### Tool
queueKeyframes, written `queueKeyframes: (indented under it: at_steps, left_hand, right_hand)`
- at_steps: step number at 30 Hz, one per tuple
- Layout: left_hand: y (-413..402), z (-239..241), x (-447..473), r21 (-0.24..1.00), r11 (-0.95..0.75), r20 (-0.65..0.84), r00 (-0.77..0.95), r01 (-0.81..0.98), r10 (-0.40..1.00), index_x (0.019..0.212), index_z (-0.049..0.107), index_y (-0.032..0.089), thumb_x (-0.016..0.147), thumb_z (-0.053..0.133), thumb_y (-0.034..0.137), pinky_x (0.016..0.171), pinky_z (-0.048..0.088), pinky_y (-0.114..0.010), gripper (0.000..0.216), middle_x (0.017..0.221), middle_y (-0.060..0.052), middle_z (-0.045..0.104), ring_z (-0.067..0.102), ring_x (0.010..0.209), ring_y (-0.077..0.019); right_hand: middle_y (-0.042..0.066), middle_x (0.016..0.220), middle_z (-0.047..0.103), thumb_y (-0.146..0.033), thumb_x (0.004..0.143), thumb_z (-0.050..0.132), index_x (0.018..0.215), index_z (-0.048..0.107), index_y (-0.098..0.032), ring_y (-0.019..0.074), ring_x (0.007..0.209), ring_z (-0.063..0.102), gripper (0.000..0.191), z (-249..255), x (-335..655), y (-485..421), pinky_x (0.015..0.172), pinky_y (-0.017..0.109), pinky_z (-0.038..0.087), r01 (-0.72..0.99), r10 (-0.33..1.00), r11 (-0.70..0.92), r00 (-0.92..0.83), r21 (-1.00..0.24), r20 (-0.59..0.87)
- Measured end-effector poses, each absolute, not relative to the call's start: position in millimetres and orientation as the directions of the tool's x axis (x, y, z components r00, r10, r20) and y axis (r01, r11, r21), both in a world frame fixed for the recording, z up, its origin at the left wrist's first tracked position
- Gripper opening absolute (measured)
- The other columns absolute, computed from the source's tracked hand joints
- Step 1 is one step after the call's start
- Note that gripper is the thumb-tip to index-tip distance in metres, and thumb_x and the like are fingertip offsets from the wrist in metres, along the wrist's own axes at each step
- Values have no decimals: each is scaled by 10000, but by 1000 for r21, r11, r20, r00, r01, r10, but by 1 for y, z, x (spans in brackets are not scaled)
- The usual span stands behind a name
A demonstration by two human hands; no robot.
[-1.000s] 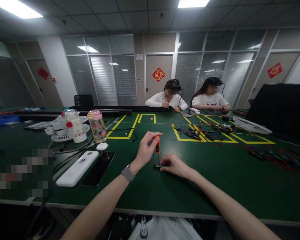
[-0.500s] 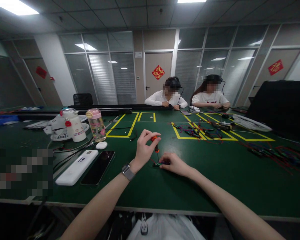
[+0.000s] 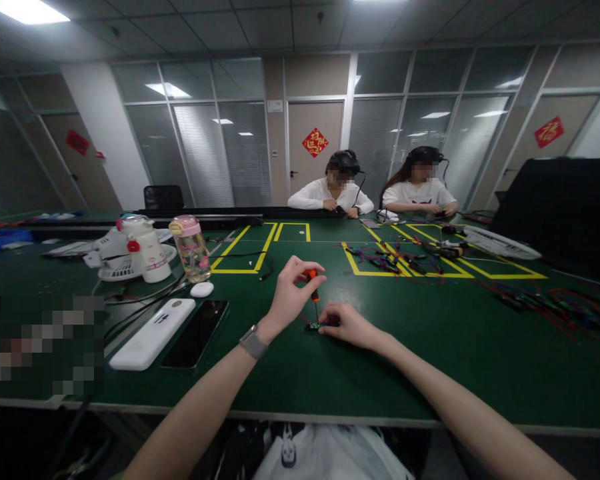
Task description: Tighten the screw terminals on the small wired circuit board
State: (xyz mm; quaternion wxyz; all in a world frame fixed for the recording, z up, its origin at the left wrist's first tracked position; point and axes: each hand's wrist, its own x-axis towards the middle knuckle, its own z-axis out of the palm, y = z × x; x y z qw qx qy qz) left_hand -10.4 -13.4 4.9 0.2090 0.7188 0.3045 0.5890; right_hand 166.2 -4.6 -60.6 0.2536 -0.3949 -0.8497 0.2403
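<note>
My left hand [image 3: 291, 293], with a grey watch on its wrist, grips the orange and black handle of a screwdriver [image 3: 315, 294] between thumb and fingers. The screwdriver stands nearly upright, its thin shaft pointing down at a small green circuit board [image 3: 311, 327] on the green table. Whether the tip sits in a screw is too small to tell. My right hand [image 3: 349, 324] lies low on the table, thumb and fingers closed on the right end of the board and partly hiding it. Thin red and blue wires run from the board.
Left of my hands lie a black phone [image 3: 196, 335], a white power bank [image 3: 153, 335] and a white earbud case [image 3: 202, 289]. A pink-lidded bottle [image 3: 192, 248] and a white jug [image 3: 149, 250] stand behind. Wired boards [image 3: 380, 260] lie ahead right; two people sit opposite.
The screwdriver handle has tipped slightly right, so the tool stands a little more upright. My right hand still holds the board in about the same place. The whole view has shifted slightly.
</note>
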Motion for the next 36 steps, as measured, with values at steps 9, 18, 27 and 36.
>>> queueKeyframes:
  at_steps: [9, 18, 27, 36]
  left_hand:
    - [-9, 6, -13, 794, -607, 582, 333, -35, 742, 1306, 548, 204, 958, 453, 292, 828, 549, -302, 371, 1227, -101, 616, 649, 1029, -202]
    - [-6, 1, -16, 649, -729, 709, 176, 218, 683, 1026, 688, 213, 854, 645, 259, 704, 522, -251, 183, 907, -21, 580, 618, 783, -137]
    - [-5, 5, -18, 775, -631, 613, 257, -15, 747, 1273, 586, 212, 970, 437, 293, 898, 513, -335, 347, 1206, -95, 639, 652, 1037, -196]
    - [-7, 2, -10, 811, -573, 584, 223, -118, 780, 1213, 616, 170, 884, 591, 288, 828, 566, -343, 351, 1133, -115, 679, 693, 941, -203]
  right_hand:
    - [5, 768, 589, -152, 750, 730, 825, 688, -144, 133, 680, 540, 87, -60, 167, -4, 621, 234, 405, 553, 788, 574, -572, -604, 225]
    - [22, 823, 591, -148, 755, 733, 829, 692, -144, 140, 716, 554, 85, -58, 167, -5, 648, 240, 424, 566, 793, 569, -571, -596, 214]
    - [11, 782, 585, -166, 741, 750, 782, 689, -147, 139, 698, 552, 75, -61, 166, -5, 639, 243, 422, 562, 805, 559, -545, -610, 235]
    - [7, 747, 603, -166, 726, 760, 771, 687, -138, 138, 681, 554, 90, -61, 164, -7, 630, 241, 416, 576, 826, 528, -519, -624, 220]
